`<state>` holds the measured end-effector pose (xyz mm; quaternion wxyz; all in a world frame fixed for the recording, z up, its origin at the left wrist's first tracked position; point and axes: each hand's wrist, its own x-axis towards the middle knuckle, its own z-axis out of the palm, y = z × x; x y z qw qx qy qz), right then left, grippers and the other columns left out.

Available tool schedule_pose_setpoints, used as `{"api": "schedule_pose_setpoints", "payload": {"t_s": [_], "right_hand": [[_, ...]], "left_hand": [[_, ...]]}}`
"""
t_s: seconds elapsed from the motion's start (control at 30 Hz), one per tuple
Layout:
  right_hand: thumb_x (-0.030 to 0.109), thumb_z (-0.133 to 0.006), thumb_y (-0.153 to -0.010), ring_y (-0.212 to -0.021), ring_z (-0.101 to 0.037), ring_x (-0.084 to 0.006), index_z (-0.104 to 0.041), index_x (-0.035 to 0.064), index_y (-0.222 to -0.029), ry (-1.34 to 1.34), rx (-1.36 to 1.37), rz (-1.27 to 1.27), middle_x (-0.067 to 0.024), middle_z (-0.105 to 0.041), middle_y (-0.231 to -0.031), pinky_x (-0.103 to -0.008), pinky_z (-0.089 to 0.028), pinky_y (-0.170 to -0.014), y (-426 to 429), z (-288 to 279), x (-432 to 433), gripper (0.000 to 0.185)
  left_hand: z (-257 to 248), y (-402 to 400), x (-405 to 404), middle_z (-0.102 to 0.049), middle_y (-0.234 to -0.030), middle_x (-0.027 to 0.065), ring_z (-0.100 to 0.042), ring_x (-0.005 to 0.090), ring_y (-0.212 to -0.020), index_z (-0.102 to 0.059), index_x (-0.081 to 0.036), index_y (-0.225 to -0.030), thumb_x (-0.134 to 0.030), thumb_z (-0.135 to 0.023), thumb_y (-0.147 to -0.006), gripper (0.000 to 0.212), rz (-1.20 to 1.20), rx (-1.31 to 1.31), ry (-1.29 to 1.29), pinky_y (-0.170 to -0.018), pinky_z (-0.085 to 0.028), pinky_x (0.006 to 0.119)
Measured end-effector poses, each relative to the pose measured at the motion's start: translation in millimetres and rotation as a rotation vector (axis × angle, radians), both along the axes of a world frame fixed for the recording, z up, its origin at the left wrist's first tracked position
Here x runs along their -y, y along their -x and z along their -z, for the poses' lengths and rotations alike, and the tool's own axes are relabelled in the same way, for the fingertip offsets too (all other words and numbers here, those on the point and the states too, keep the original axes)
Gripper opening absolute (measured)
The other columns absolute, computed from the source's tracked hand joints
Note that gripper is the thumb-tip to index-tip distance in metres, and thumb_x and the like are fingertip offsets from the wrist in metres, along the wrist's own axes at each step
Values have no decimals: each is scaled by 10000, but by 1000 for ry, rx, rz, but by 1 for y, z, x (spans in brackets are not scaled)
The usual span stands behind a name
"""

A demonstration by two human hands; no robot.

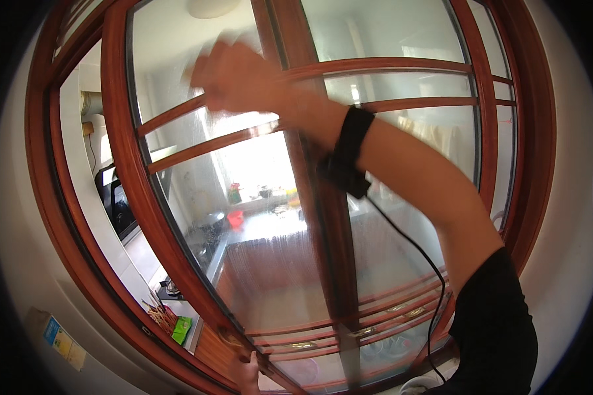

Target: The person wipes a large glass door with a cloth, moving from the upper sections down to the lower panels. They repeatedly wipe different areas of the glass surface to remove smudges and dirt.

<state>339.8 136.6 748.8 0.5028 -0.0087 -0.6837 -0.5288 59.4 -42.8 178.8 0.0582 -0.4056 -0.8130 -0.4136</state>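
A wooden-framed sliding glass door stands before me, partly open at its left side. My right hand is raised across the upper pane, blurred by motion, with its fingers bent towards the glass. Whether a thin thing lies under those fingers cannot be made out. On that wrist is a black strap carrying a small black device, from which a black cable hangs. Low down, my left hand grips the door's left stile just below a recessed handle. Streaks mark the glass pane.
Behind the opening are a red basket of sticks, a green packet and a black range hood. A red container shows through the glass. White wall borders the reddish door frame.
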Motion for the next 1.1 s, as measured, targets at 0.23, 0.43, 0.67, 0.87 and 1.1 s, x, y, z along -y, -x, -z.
{"api": "schedule_pose_setpoints", "payload": {"t_s": [0.23,0.43,0.67,0.87,1.1], "right_hand": [[263,-645,-814,-1001,-541,-230,-748,195,-1028,-109,-1001,123,-51,-642,-1008,-421,-394,-784,54,-31,2,247],[146,-625,-858,-982,-636,-363,-704,-12,-880,-36,271,-87,-168,-662,-1067,-436,-584,-820,172,106,45,179],[233,-671,-787,-998,-669,-287,-726,86,-949,-49,-1,-104,-114,-689,-990,-439,-542,-802,28,-18,-4,225],[295,-660,-778,-917,-634,-374,-741,34,-830,-101,-1162,274,-186,-690,-912,-504,-527,-830,-180,-115,-41,278],[240,-665,-726,-765,-629,-384,-713,42,-769,-440,-579,-98,-174,-680,-792,-500,-518,-679,-15,-92,-18,209]], "left_hand": [[-14,3,7,-641,-644,148,-649,312,-619,-651,-4,-711,-281,-861,-722,348,123,1,-28,-577,-487,412],[-11,-3,7,-660,-634,139,-664,323,-604,-668,-14,-730,-298,-870,-708,349,135,12,-1,-585,-502,408],[-5,-19,-5,-675,-642,130,-678,341,-629,-688,-32,-738,-323,-869,-700,345,183,11,-26,-612,-523,424],[-4,-32,-13,-698,-733,172,-682,385,-709,-697,-37,-868,-413,-803,-764,404,220,-22,121,-678,-537,471],[-22,-40,-4,-712,-731,137,-700,337,-693,-725,-71,-878,-501,-809,-741,459,318,97,113,-658,-550,432]]}}
